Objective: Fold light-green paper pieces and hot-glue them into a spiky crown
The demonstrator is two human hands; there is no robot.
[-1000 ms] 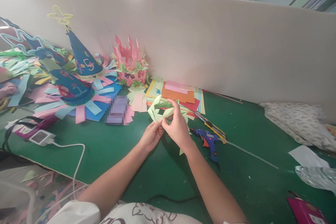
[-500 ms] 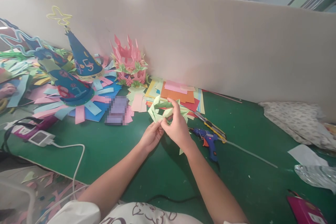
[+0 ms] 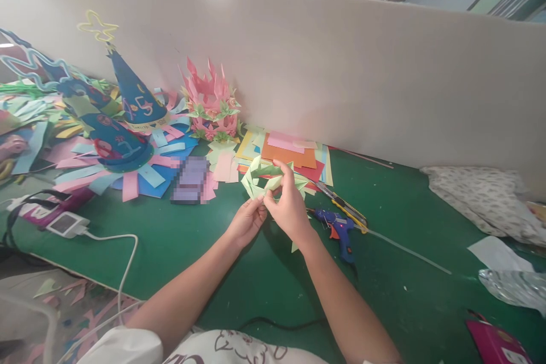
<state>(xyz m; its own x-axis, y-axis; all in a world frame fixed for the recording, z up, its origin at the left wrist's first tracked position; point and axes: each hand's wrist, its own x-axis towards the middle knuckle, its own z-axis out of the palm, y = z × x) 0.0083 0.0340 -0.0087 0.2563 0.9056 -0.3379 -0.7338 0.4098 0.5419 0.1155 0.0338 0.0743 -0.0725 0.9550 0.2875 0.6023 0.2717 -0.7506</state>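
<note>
"Condition of the hands?"

"My left hand point(image 3: 247, 222) is closed, its fingertips pinching the near edge of a light-green folded-paper ring point(image 3: 269, 170). My right hand point(image 3: 286, 209) grips the same piece, thumb at the near edge, index finger curled over the far rim."

"Position of the ring?"

"Between my hands, above the green table point(image 3: 384, 301), on the near side of the coloured paper stack point(image 3: 294, 157). Its underside I cannot tell."

"Adjacent items?"

"Right of my right hand lies a blue glue gun point(image 3: 340, 224); just beyond it, a cutter knife point(image 3: 348, 211). Far left, a pink paper crown point(image 3: 212, 107) stands near the partition point(image 3: 384, 74); further left, a blue cone hat point(image 3: 137, 91) bears a 5."
</note>
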